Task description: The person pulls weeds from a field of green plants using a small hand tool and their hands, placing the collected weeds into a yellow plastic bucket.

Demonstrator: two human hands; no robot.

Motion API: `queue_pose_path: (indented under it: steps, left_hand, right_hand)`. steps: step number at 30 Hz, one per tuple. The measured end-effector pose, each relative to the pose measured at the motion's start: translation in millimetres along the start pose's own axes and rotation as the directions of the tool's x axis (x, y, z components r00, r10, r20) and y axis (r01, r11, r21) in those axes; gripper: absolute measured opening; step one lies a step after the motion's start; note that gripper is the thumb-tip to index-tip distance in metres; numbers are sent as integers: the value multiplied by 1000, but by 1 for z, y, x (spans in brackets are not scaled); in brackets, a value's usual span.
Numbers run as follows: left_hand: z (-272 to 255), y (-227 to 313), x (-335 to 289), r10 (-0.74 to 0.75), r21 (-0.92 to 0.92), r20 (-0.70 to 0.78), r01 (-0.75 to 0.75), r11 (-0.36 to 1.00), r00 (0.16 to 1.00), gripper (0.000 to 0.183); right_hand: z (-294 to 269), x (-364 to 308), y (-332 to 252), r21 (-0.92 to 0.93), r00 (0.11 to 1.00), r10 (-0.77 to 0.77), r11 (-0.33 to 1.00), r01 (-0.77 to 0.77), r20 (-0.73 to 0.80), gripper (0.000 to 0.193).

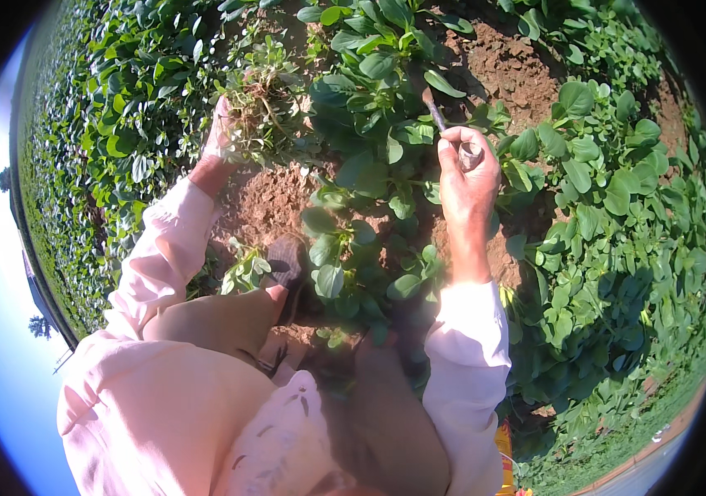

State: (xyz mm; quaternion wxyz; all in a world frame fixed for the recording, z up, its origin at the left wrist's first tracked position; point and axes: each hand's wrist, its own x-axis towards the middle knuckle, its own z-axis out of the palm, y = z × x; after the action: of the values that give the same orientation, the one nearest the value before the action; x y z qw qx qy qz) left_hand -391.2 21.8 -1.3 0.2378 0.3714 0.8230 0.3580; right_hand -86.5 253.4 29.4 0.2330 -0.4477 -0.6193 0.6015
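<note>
A bunch of pulled weeds, with pale tangled roots showing, is gripped in my left hand. That arm reaches out over the left side of the bed, and most of its fingers are hidden behind the stems. My right hand is wrapped round the handle of a small weeding tool. The tool's narrow dark shaft points away from me, its tip close to the soil beside a broad-leaved green plant. Smaller leafy plants grow between my arms.
Reddish-brown soil shows between the plants. Dense leafy greens spread on the right, with more foliage on the left. My dark shoe rests among the seedlings. Near my right sleeve lies a red and yellow item.
</note>
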Motion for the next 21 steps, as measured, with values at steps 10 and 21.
queue_pose_path:
  steps: [10,21]
  left_hand:
    - [8,-10,-26,-157,-231,-151,119,966,976,40]
    - [2,-43,-42,128,420,-241,-16,908,962,37]
  right_hand:
    - [49,-39,-52,-75,960,-233,966,247,158,13]
    - [72,-6,18,350,983,108,935,-50,-147,7]
